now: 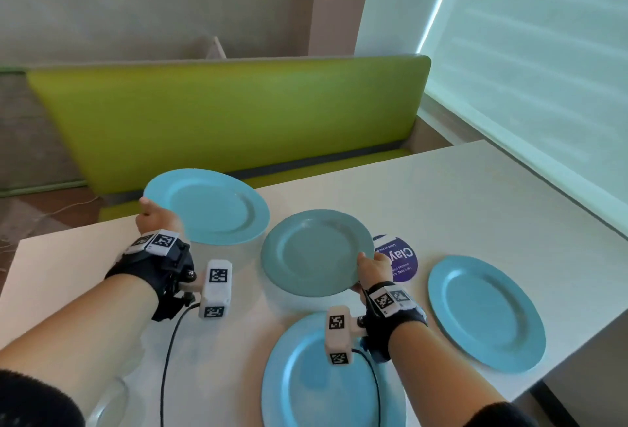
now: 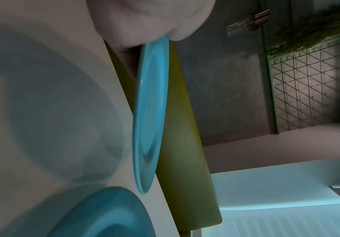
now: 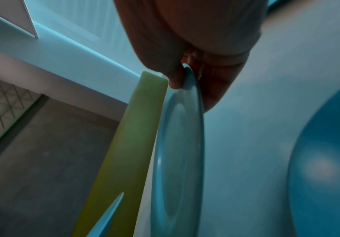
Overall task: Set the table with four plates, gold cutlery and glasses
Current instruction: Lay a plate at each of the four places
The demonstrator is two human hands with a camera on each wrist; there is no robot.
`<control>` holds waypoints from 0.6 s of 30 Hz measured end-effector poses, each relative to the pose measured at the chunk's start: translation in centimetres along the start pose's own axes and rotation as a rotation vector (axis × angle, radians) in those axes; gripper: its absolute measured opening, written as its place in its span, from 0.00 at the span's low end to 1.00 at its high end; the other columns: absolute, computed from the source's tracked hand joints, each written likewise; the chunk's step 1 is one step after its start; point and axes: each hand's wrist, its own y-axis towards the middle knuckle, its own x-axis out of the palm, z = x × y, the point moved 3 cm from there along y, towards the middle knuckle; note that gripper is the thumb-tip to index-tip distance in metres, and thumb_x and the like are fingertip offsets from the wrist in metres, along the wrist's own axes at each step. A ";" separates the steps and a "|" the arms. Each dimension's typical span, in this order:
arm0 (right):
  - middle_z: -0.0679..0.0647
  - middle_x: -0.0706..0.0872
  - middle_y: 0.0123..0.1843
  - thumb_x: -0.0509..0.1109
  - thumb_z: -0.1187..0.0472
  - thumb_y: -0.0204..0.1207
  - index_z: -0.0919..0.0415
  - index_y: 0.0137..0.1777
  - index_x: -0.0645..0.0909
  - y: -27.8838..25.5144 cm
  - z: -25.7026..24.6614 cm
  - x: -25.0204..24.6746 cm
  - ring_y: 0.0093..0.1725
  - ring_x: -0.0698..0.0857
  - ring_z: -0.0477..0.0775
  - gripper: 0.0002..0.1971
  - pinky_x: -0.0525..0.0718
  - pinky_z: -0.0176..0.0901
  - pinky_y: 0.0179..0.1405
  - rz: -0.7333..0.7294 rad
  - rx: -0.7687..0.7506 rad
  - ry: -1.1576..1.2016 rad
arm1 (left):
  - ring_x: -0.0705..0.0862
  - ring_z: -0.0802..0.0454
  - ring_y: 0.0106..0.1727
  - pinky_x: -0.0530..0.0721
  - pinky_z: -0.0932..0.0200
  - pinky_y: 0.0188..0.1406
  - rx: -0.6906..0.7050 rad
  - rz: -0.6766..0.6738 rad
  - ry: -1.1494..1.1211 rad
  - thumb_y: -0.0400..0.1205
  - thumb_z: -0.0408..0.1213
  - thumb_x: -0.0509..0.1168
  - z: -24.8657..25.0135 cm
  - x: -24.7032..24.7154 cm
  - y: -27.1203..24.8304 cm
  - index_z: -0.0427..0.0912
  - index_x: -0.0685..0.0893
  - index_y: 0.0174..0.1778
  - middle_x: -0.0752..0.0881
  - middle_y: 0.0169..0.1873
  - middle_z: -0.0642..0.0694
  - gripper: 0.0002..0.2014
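Four blue plates are in the head view. My left hand [image 1: 153, 216] grips the near rim of a bright blue plate [image 1: 210, 204] held above the table's far left edge; the left wrist view shows this plate [image 2: 151, 112] edge-on, pinched at its top. My right hand [image 1: 372, 265] grips the right rim of a greyer blue plate [image 1: 312, 251] held over the table's middle, seen edge-on in the right wrist view [image 3: 177, 160]. Two more blue plates lie flat: one near me [image 1: 306, 382] and one at the right [image 1: 486, 313]. I see no cutlery.
The white table [image 1: 441, 195] carries a round purple sticker [image 1: 404, 260] beside my right hand. A clear glass [image 1: 108, 403] sits at the near left edge. A green bench [image 1: 221, 114] runs behind the table, with a window blind on the right.
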 end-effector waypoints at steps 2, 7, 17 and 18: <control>0.63 0.88 0.48 0.67 0.54 0.66 0.54 0.36 0.74 1.1 1.7 2.9 0.50 0.88 0.68 0.06 0.85 0.70 0.53 -0.048 0.019 -0.007 | 0.74 0.35 0.73 0.72 0.47 0.69 -0.014 -0.009 -0.024 0.87 0.54 0.43 -0.1 -0.5 1.1 0.32 0.71 0.74 0.75 0.73 0.33 0.32; 0.62 0.87 0.37 0.68 0.63 0.71 0.58 0.31 0.77 -2.2 1.6 8.0 0.47 0.89 0.70 0.08 0.84 0.76 0.49 -0.109 0.056 0.040 | 0.75 0.35 0.71 0.74 0.47 0.68 -0.046 -0.019 -0.058 0.87 0.54 0.43 -0.2 -1.4 3.0 0.32 0.72 0.74 0.76 0.73 0.33 0.32; 0.68 0.81 0.52 0.72 0.72 0.72 0.72 0.55 0.75 -4.8 -1.3 11.5 0.47 0.82 0.66 0.13 0.84 0.68 0.57 -0.135 0.176 0.082 | 0.77 0.35 0.70 0.77 0.46 0.67 -0.038 -0.038 -0.121 0.87 0.54 0.45 0.7 -1.8 4.9 0.35 0.74 0.73 0.77 0.71 0.34 0.30; 0.69 0.81 0.54 0.73 0.71 0.71 0.72 0.59 0.73 -4.6 -1.5 11.6 0.47 0.82 0.66 0.18 0.84 0.67 0.57 -0.134 0.175 0.072 | 0.78 0.35 0.69 0.77 0.45 0.68 -0.034 -0.041 -0.127 0.86 0.55 0.45 0.6 -1.8 5.0 0.35 0.75 0.72 0.78 0.71 0.34 0.31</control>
